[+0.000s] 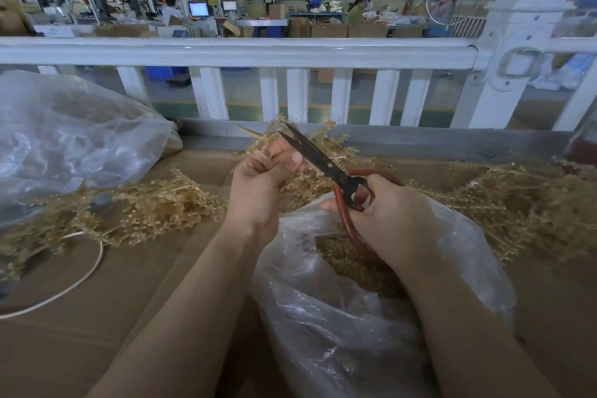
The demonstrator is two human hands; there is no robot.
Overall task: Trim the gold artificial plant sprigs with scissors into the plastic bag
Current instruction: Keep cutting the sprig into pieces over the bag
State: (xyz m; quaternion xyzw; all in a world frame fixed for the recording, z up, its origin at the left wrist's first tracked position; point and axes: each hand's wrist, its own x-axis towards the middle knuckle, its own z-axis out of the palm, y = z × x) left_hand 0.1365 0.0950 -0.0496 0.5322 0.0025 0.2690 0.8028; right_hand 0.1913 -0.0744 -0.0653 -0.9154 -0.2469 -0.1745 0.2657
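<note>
1. Leftmost, a large clear bag (64, 139) bulges on the cardboard-covered bench (145, 284), with a white cord (93, 265) curving in front of it.
2. Loose gold sprigs (155, 207) lie strewn across the bench just right of that bag, some touching its lower edge.
3. At centre, the left hand (261, 184) is raised above the bench, its fingers (258, 165) curled round a gold sprig (258, 136) whose tips fan out past the knuckles.
4. Black scissors (323, 161) with red looped handles are held by the right hand (391, 220), fingers threaded through the loops; the blades stand slightly parted, tips just beside the held sprig and the left thumb.
5. Below both hands, an open plastic bag (339, 317) sits at the bench's near edge, gold trimmings (349, 265) heaped inside it under the right wrist.
6. Further right, another heap of sprigs (517, 203) spreads toward the edge of the view.
7. Behind the bench runs a white railing (242, 52), and a workshop floor with cardboard boxes and two seated workers lies beyond it.
</note>
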